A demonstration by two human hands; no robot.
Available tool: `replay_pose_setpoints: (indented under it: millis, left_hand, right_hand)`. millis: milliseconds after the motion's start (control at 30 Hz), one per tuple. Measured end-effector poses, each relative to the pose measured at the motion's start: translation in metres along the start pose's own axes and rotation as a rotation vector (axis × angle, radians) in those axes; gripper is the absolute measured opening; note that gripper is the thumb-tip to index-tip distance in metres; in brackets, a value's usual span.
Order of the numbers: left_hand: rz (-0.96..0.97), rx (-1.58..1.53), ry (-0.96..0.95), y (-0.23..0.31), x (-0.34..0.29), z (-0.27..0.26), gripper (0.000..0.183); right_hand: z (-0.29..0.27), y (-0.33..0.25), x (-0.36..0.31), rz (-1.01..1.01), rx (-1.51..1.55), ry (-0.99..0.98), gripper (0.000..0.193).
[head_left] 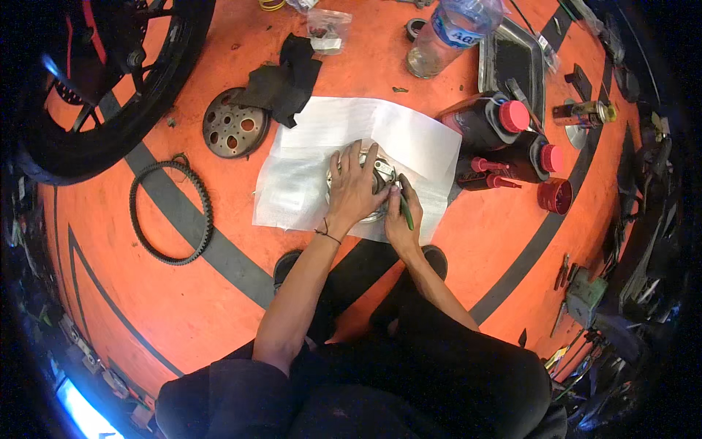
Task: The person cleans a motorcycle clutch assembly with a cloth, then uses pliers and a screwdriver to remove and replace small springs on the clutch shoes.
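Observation:
A round silver metal part (381, 167), possibly a scooter clutch assembly, lies on a white sheet (307, 154) in front of me. My left hand (352, 187) rests over it, fingers spread across its top toward the far rim and thumb on its right side, gripping it against the sheet. At the part's right edge, my right hand (402, 217) is closed around a green-handled tool (407, 213), perhaps pliers. The tool's dark tip reaches the metal beside my left thumb. My hands hide much of the part and the tool's jaws.
Left of the sheet lie a perforated metal drum (235, 126), a black cloth (284, 84) and a toothed belt (172, 212). A wheel (175, 80) stands far left. To the right are red-capped black bottles (486, 121), a clear plastic bottle (446, 44) and a metal tray (512, 55).

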State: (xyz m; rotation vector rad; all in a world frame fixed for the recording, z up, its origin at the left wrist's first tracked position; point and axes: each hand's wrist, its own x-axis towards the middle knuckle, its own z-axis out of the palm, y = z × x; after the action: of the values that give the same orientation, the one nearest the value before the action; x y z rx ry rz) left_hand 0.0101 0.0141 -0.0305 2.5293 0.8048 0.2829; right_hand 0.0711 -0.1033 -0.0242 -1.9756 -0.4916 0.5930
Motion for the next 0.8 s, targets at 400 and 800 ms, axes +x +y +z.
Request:
replay_pose_setpoints:
  millis: [400,800]
  left_hand:
    - [0.012,-0.112,0.182,0.000,-0.014,0.007,0.048]
    - [0.007,-0.219,0.169,0.010,-0.015,0.025,0.020]
  right_hand:
    - [-0.011,0.008,0.006,-0.227,-0.209,0.012,0.041]
    - [-0.018,0.018,0.007,0.101,0.129,-0.014,0.025]
